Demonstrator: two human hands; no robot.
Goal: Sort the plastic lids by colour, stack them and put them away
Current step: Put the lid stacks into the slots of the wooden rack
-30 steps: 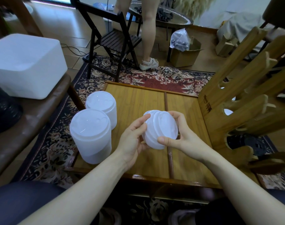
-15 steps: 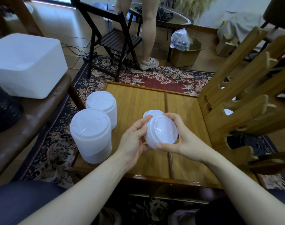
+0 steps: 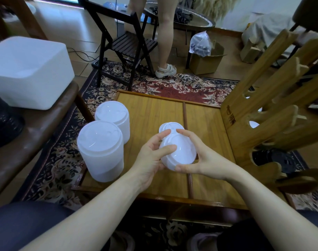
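While tilted, white lids (image 3: 178, 151) gripped between both hands (image 3: 174, 156).

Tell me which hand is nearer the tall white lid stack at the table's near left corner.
Left. The left hand is just right of the tall white lid stack; the right hand is farther right.

The held lids (image 3: 178, 151) and the 2 lid stacks (image 3: 102, 149) are white, the table (image 3: 154, 113) honey-brown, the rug (image 3: 181, 86) floral red, black and cream.
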